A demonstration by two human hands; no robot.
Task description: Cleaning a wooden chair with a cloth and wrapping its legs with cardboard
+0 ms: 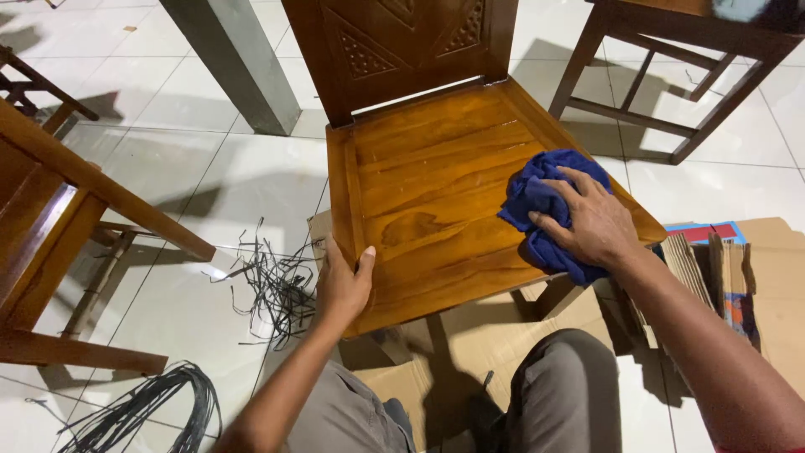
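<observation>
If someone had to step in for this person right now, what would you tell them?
Left hand grips the front left corner of the wooden chair seat, steadying it. Right hand presses a blue cloth onto the seat's right side. The seat looks glossy; how much is already wiped cannot be told. The chair stands over flattened cardboard on the tiled floor, with loose black strips to the left.

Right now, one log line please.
left hand: grips chair seat front corner | right hand: presses blue cloth on seat | cardboard underneath
</observation>
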